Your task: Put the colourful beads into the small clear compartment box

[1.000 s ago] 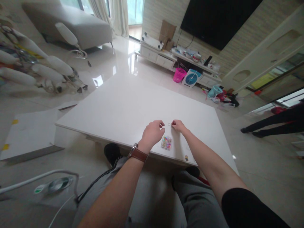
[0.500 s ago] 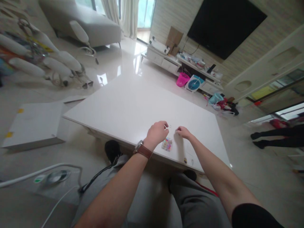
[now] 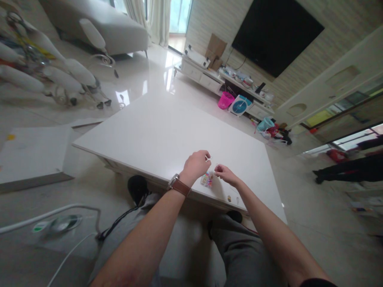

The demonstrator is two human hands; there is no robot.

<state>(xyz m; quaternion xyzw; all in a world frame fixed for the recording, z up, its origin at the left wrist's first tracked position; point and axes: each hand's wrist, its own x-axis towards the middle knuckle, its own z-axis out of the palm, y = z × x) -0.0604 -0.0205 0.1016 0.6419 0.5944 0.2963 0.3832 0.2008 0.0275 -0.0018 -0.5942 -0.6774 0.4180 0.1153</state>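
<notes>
My left hand [image 3: 196, 164], with a brown-strapped watch [image 3: 178, 185] on its wrist, is curled above the white table [image 3: 167, 131]. Its thumb and fingers are closed at a small pale, ring-like or thread-like bit too fine to name. To its right, my right hand [image 3: 226, 174] pinches with thumb and forefinger; what it holds, if anything, is too small to make out. Just beneath and between both hands lies a small clear compartment box [image 3: 206, 180] of colourful beads, partly covered by the right fingertips.
Near the table's front edge lie a small dark-and-yellow item [image 3: 229, 198] and a small pale item [image 3: 237, 200]. A white box [image 3: 34, 153] stands left of the table. Beyond it are a pink basket [image 3: 226, 100] and a blue fan [image 3: 239, 105]. Another person's legs [image 3: 350, 169] show at right.
My right hand has moved down and left to the bead box, now over its right corner. The left hand stays nearly in place. The whole view has shifted slightly.
</notes>
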